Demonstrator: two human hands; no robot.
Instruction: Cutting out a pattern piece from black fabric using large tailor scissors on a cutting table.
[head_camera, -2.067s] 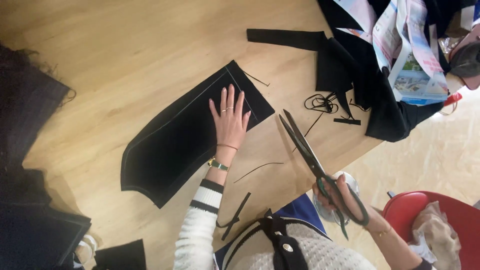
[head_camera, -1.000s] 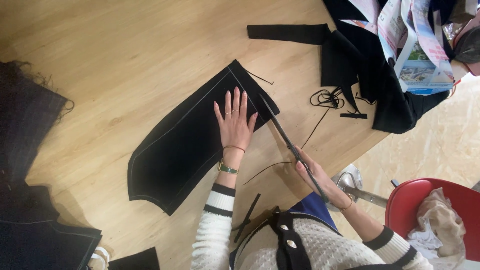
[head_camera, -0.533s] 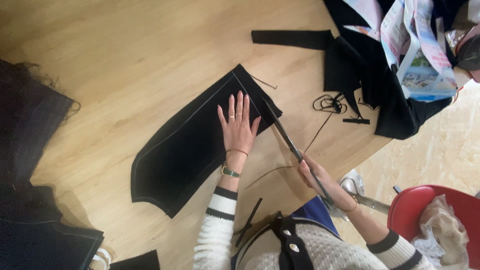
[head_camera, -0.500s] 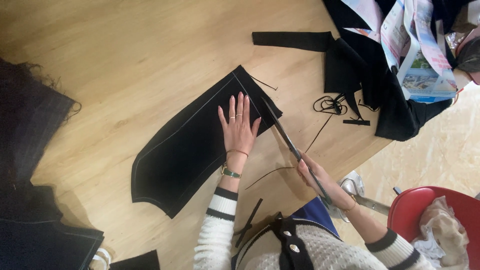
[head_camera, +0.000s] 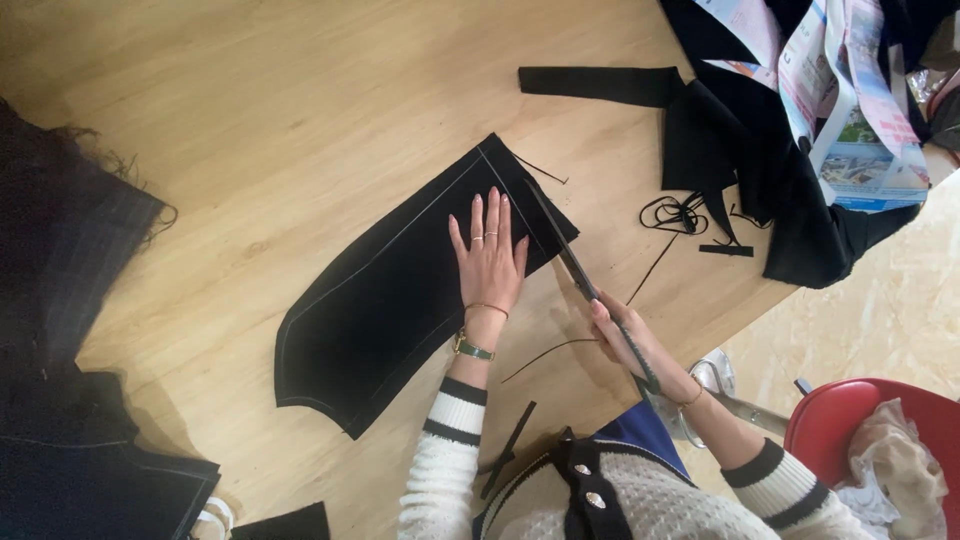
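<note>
Scissors at the edge of black fabric
Left hand (head_camera: 490, 262) lies flat and spread on the black fabric piece (head_camera: 400, 290); right hand (head_camera: 625, 335) grips the scissors (head_camera: 570, 260) at its edge.

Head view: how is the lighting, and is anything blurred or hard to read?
Head view: even light and soft shadows on the wooden table; left hand and scissors sharp; black fabric piece shows only chalk lines; dark cloth at left loses detail.

Printed paper sheets (head_camera: 850, 110), white and blue with coloured pictures, lie crumpled on dark cloth (head_camera: 740, 150) at the table's (head_camera: 250, 100) far right corner.
</note>
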